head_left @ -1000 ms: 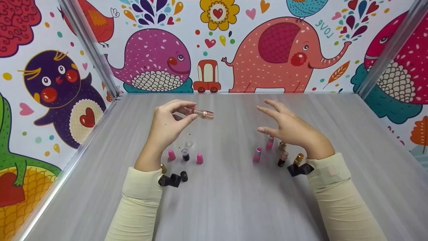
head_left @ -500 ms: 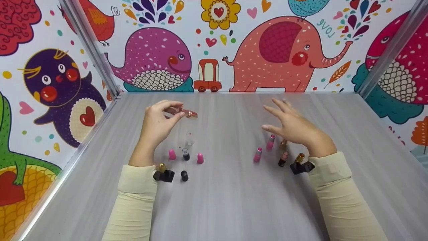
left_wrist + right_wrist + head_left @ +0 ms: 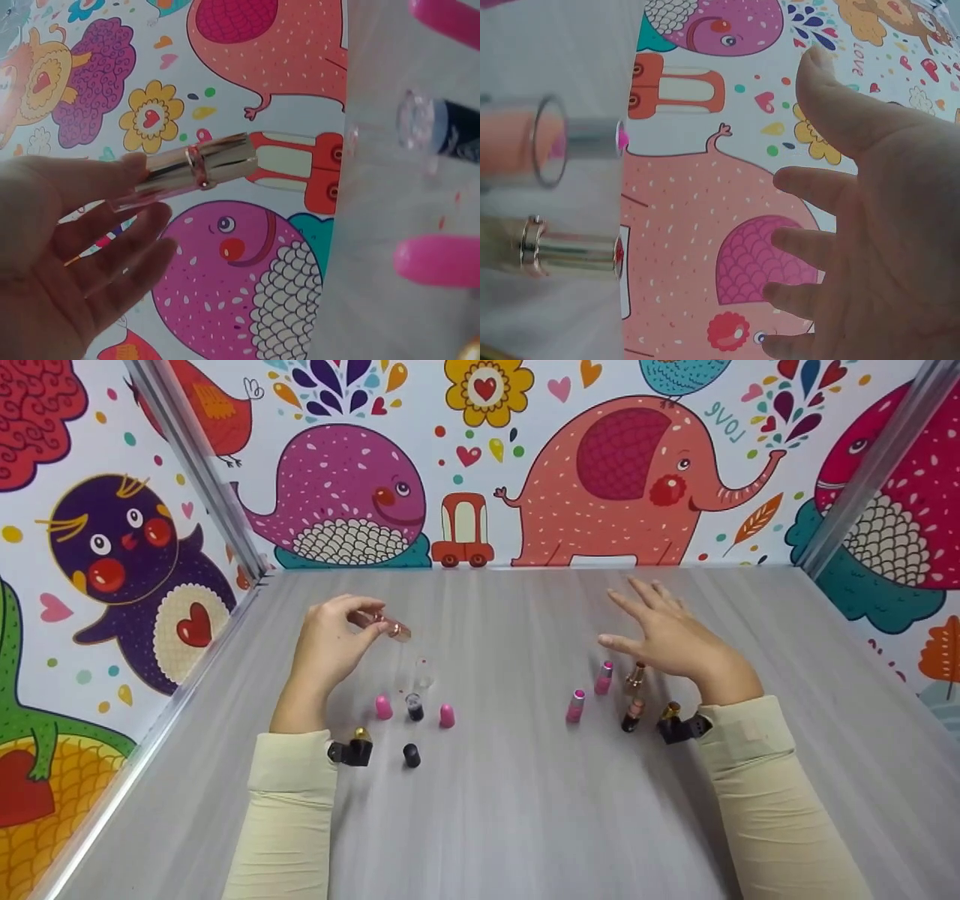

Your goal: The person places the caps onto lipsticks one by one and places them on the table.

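My left hand (image 3: 330, 649) pinches a rose-gold lipstick tube (image 3: 396, 628) between thumb and fingertips, above the table. In the left wrist view the tube (image 3: 199, 166) is shiny with a ring round its middle; its rear end is hidden by the fingers. Below it stand a clear cap (image 3: 424, 673), two pink caps (image 3: 384, 707), (image 3: 447, 715) and a small black piece with a clear top (image 3: 415, 708). My right hand (image 3: 671, 645) is held with fingers spread, holding nothing, beyond several uncapped lipsticks: pink ones (image 3: 604, 678), (image 3: 575, 706), a gold one (image 3: 635, 679) and a black-based one (image 3: 633, 715).
A black cap (image 3: 412, 755) stands nearer the front. A gold cap (image 3: 362, 735) is partly behind the left wrist camera (image 3: 352, 751), and another gold lipstick (image 3: 671, 710) is by the right wrist camera (image 3: 682, 727). Printed walls (image 3: 480, 472) bound the grey table (image 3: 502, 810).
My left hand has moved left and slightly nearer with the lipstick tube, now close above the clear cap. My right hand has shifted slightly right, its fingers still spread.
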A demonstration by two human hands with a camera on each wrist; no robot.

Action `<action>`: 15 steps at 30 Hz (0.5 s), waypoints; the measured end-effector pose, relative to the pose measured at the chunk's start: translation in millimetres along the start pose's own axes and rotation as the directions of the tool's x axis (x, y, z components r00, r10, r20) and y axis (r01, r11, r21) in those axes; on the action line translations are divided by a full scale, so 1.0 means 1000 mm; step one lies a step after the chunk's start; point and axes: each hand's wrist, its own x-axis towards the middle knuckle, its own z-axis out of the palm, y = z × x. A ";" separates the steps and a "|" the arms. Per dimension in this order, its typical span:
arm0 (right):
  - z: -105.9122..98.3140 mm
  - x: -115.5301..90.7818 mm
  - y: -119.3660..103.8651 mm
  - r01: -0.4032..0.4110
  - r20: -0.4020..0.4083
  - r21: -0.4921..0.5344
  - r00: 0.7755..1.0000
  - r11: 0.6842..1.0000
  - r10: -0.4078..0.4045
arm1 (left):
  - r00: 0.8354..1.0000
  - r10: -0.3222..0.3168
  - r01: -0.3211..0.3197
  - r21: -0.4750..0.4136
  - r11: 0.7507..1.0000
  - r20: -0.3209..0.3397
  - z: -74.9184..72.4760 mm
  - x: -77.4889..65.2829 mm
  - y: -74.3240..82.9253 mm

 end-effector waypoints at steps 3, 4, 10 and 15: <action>0.001 0.001 0.004 -0.010 0.002 -0.012 1.000 1.000 0.010 | 1.000 -0.019 0.018 0.035 0.999 0.024 -0.001 -0.001 -0.005; 0.001 0.001 0.006 -0.012 0.003 -0.013 1.000 1.000 0.012 | 0.999 -0.024 0.022 0.047 0.999 0.032 -0.002 -0.001 -0.006; 0.002 0.003 0.009 -0.025 0.018 -0.036 1.000 0.999 0.026 | 0.994 -0.064 0.054 0.118 0.992 0.083 -0.001 -0.002 -0.011; 0.003 0.004 0.010 -0.031 0.033 -0.034 0.999 0.999 0.032 | 0.988 -0.096 0.078 0.147 0.986 0.121 0.002 -0.001 -0.015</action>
